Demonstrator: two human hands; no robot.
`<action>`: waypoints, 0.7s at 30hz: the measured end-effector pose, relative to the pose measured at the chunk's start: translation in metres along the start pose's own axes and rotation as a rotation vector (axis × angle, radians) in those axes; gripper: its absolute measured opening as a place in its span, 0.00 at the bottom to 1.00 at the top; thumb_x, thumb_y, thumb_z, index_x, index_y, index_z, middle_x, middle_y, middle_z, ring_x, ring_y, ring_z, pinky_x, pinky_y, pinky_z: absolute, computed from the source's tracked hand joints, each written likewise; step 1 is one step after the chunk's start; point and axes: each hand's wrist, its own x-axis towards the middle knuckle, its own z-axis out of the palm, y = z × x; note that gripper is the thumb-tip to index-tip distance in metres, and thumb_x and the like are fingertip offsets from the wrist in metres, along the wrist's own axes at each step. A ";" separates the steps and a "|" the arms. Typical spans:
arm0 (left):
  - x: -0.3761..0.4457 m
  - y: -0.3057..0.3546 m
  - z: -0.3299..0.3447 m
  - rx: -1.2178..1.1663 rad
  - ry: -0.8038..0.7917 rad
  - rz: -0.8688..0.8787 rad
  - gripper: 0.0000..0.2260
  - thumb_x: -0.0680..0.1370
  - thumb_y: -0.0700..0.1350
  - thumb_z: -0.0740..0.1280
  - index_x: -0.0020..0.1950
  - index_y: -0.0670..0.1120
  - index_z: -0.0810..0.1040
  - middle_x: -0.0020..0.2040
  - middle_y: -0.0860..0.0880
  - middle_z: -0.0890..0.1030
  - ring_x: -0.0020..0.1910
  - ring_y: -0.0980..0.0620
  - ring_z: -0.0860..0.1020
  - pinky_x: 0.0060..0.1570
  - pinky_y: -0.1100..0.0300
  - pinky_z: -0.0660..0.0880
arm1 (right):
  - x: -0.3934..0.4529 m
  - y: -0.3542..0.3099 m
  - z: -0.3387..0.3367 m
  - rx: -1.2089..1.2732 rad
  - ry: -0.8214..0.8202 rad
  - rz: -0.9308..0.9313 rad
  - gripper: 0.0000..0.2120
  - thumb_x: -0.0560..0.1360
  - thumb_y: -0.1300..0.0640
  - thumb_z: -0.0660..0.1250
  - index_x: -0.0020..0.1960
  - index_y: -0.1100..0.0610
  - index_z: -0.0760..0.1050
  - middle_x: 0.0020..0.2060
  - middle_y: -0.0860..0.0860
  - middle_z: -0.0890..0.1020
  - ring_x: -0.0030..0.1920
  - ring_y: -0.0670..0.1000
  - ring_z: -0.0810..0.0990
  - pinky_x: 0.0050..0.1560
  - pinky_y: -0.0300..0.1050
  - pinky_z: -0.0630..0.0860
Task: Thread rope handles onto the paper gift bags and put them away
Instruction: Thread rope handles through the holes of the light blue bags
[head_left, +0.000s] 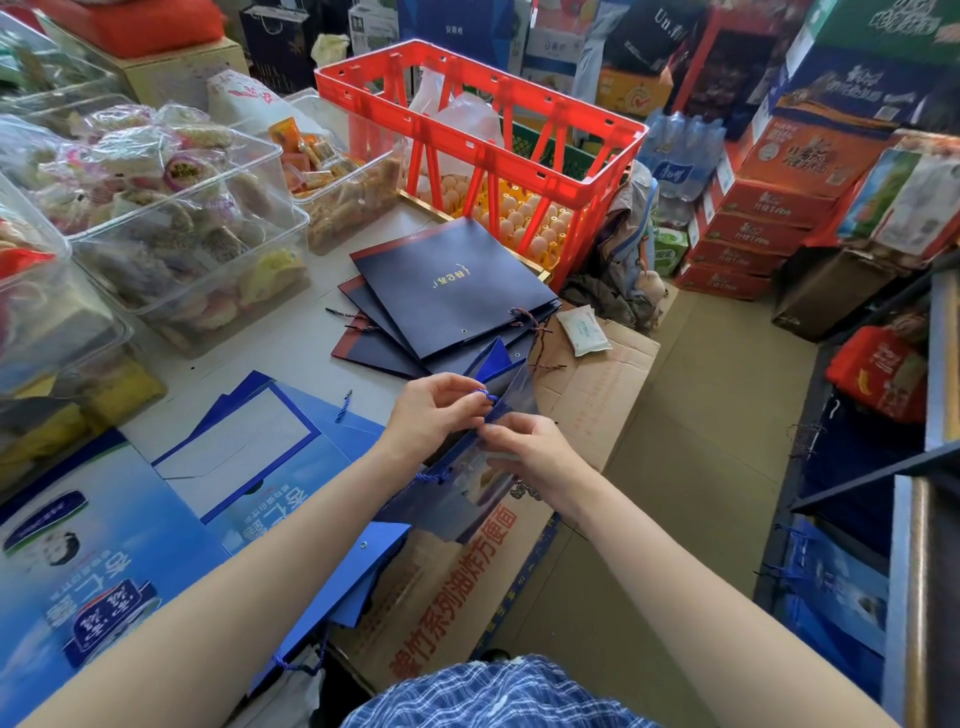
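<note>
I hold a blue paper gift bag (457, 493) on edge in front of me, its open mouth toward the far side. My left hand (439, 410) pinches a blue rope handle (483, 396) at the bag's upper rim. My right hand (524, 452) pinches the bag's rim just below that spot. A second rope end (428, 475) hangs out lower on the bag. A stack of dark navy bags (447, 296) with twisted rope handles lies flat beyond my hands. Light blue printed bags (104, 545) lie flat on the table at the left.
A red plastic crate (483, 130) holding egg trays stands behind the navy stack. Clear tubs of wrapped snacks (171, 208) fill the table's left. A flattened cardboard box (587, 405) lies under my hands. Stacked cartons (753, 208) line the right; finished blue bags (831, 587) stand low right.
</note>
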 end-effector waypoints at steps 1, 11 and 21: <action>-0.001 0.001 -0.004 -0.010 -0.013 -0.016 0.03 0.76 0.35 0.66 0.48 0.39 0.78 0.43 0.44 0.83 0.41 0.54 0.83 0.40 0.65 0.79 | 0.002 -0.001 0.001 0.035 0.013 -0.003 0.07 0.74 0.53 0.69 0.48 0.56 0.78 0.47 0.54 0.82 0.53 0.54 0.80 0.59 0.52 0.76; -0.008 0.006 -0.031 0.046 0.055 -0.010 0.06 0.79 0.38 0.62 0.48 0.39 0.78 0.39 0.47 0.82 0.34 0.58 0.82 0.35 0.67 0.77 | 0.007 -0.013 0.015 0.305 0.116 0.036 0.08 0.76 0.65 0.60 0.39 0.57 0.71 0.37 0.53 0.81 0.43 0.53 0.79 0.43 0.47 0.75; -0.001 -0.022 -0.043 0.214 -0.067 -0.342 0.26 0.75 0.52 0.68 0.70 0.47 0.64 0.60 0.48 0.75 0.59 0.51 0.74 0.59 0.55 0.67 | 0.006 -0.027 0.002 0.463 -0.003 0.080 0.06 0.79 0.58 0.60 0.47 0.56 0.76 0.21 0.46 0.63 0.22 0.45 0.67 0.40 0.47 0.70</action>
